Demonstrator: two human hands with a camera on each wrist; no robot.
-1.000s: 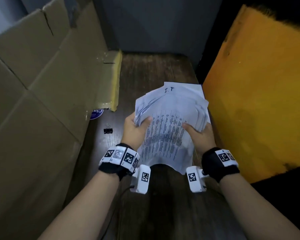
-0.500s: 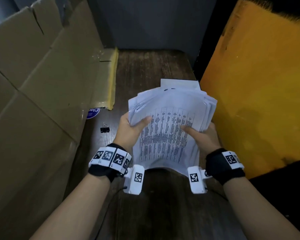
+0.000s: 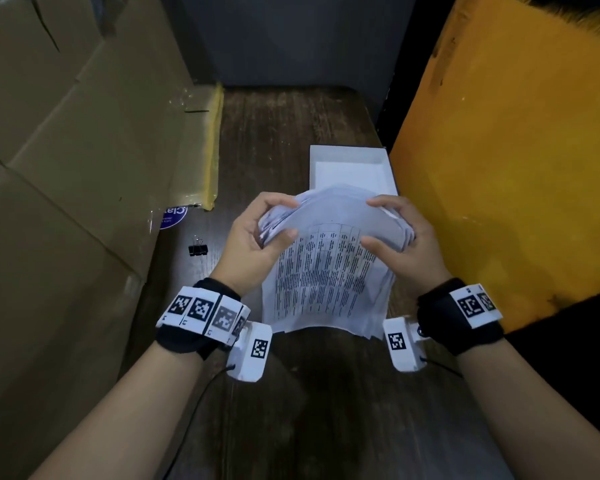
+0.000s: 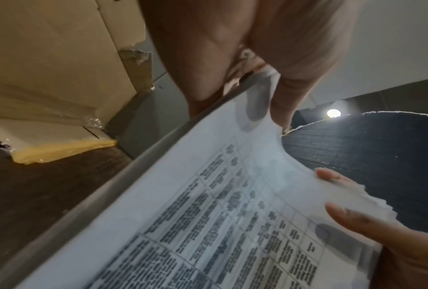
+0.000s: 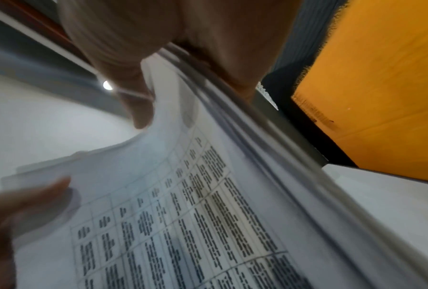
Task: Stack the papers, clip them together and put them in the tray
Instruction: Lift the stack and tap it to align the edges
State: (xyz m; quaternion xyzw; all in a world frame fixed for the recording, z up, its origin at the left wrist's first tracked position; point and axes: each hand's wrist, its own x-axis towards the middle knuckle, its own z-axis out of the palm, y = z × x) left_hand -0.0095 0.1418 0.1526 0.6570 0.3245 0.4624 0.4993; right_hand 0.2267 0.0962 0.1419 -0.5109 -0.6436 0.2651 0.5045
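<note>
- The sheaf of white printed paper sheets (image 3: 321,271) had been tipped up since half a second before: the top edge now curled over away from the person, and the near edge hung just above the dark wooden tabletop (image 3: 284,133).
- Left hand (image 3: 253,237) had shifted from the sheaf's side to its top left corner; fingers curled over the top edge, thumb pressed on the printed face, pinching the papers.
- Right hand (image 3: 402,237) did the same at the top right corner; fingers over the edge, thumb on the front sheet.
- The right wrist view showed sheet edges still fanned and uneven, so stacking looked unfinished; likely squaring the pile by tapping it down.
- The white shallow rectangular tray (image 3: 350,157) was now uncovered behind the papers, beside the orange board (image 3: 499,168); earlier the sheaf had hidden it. Nothing seen inside the visible part.
- The small black binder clip (image 3: 198,249) lay on the tabletop, left of the left hand, near the brown cardboard box (image 3: 66,168), same spot as before, untouched.
- Clipping and the tray step were not yet done.
</note>
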